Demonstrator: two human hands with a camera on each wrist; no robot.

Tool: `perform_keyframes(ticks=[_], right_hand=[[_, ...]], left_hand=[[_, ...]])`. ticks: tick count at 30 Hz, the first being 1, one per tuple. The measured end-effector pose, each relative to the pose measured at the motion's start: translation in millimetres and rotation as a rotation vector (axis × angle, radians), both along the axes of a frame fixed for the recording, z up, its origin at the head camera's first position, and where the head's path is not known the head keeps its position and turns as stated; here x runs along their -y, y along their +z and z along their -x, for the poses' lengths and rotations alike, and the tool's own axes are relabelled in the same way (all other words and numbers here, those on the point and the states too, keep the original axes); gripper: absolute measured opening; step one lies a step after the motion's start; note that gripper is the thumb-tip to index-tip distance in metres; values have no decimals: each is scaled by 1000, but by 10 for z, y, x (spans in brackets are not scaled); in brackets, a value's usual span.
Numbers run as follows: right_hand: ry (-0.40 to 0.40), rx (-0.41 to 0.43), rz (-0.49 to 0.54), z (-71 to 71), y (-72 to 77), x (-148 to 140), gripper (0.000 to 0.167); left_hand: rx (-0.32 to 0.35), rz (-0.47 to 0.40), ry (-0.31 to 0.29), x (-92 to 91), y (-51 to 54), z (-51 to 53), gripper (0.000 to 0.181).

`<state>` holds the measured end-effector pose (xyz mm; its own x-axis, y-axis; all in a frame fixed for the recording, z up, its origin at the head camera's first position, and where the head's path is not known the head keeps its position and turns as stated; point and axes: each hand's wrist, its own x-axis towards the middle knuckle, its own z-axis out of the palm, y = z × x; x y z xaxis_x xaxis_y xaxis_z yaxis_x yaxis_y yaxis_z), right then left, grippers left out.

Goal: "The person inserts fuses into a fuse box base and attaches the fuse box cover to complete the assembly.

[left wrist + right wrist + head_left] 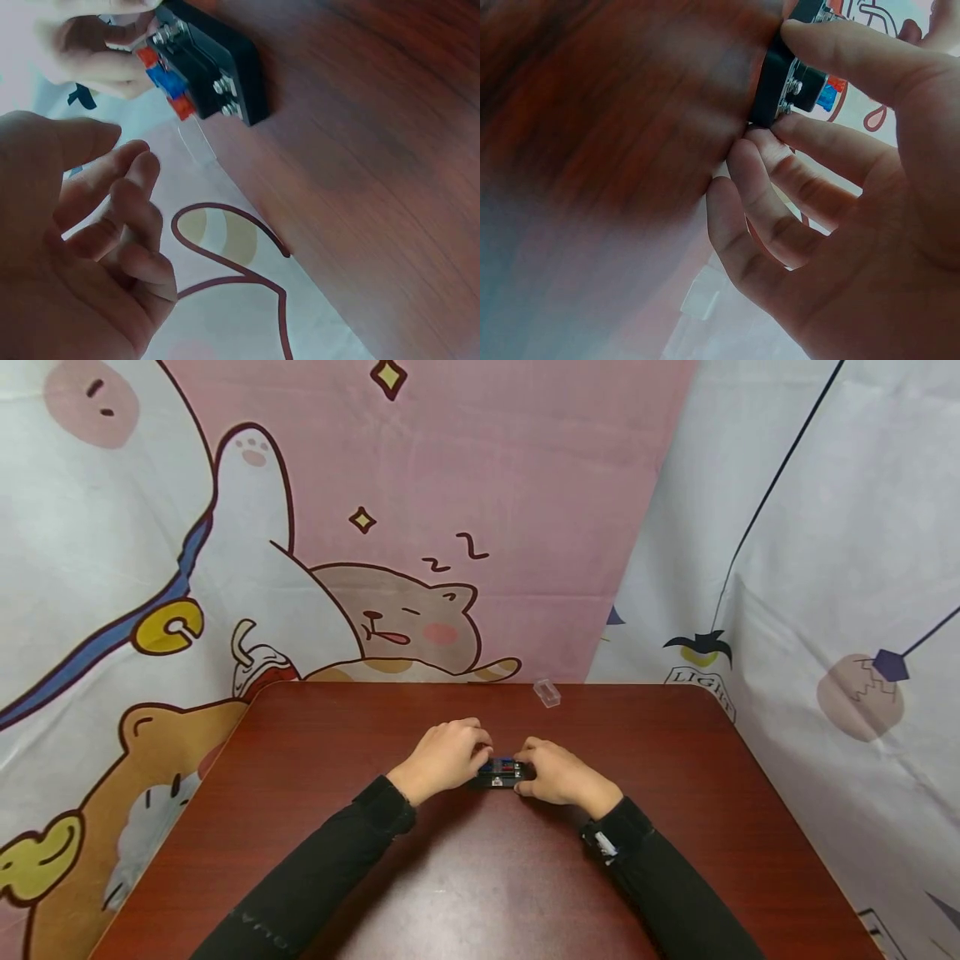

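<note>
A small black fuse block (498, 782) lies on the brown table between the two hands. Red and blue blade fuses (166, 81) stand in its middle, and silver screw terminals (229, 96) show along its ends. My right hand (558, 774) grips the block's right end, thumb (817, 46) on the near side and forefinger at the far side. Close by the left end, my left hand (444, 758) hovers with fingers loosely bent. In the left wrist view that left hand (97, 232) is apart from the block, and nothing shows between its fingers.
A clear plastic cover (547, 693) lies near the back edge of the table (360, 710). Behind the table hangs a cartoon-printed cloth (555, 510), which also runs down both sides.
</note>
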<state>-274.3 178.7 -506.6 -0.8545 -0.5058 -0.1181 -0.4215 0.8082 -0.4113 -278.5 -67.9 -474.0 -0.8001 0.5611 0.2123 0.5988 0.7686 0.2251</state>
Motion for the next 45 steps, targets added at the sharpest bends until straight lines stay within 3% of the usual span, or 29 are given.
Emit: perform_keyframes(ticks=[12,20,30,45], right_hand=[[-21,-7,-14,-11,20,32,49],[-18,5,-18,4,16,42,50],[-24,6,-18,-5,32,54,50],[-20,2,-19,-14,28,30,52]], left_hand=[[123,-27,15,145,-107,-28,42],[171,8,24,216,-210,-36,58],[216,13,41,239,-304,-63,56],[276,-11,41,189,-338,-54,48]])
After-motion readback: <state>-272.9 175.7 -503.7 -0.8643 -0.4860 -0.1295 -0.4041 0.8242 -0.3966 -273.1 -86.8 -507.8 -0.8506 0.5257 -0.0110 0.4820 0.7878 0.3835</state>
